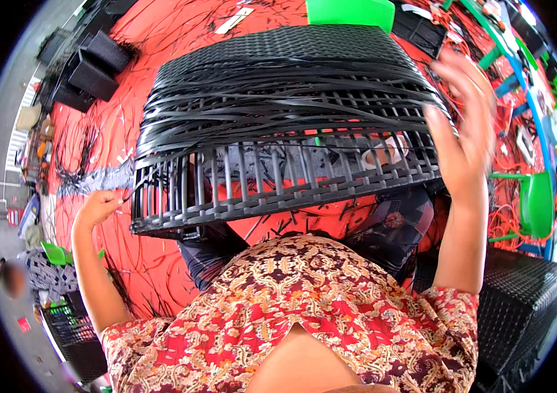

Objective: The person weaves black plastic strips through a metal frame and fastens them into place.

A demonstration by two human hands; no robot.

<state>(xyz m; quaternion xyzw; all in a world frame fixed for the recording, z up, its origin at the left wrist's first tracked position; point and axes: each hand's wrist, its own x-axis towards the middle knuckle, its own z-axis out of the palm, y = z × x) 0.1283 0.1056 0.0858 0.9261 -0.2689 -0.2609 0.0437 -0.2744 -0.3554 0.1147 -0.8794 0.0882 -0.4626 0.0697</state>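
Note:
In front of me stands a black wicker furniture piece (278,49), tightly woven on its far part. Across its middle, loose black strips (278,98) run side by side over the bars. Nearer me the bars (291,164) are bare, above a woven band along the near edge. My left hand (99,207) is closed at the near left corner, apparently pinching a thin black strip; the fingertips are small in view. Beside the right edge, my right hand (465,124) is raised with fingers apart, smeared by motion. No held thing shows in it.
Strip scraps litter the red floor covering (95,144). Black woven pieces (92,69) stand at the far left, another (527,308) at my right. A green seat (350,12) is beyond the work; a green chair (535,206) is right. A person (42,272) is at left.

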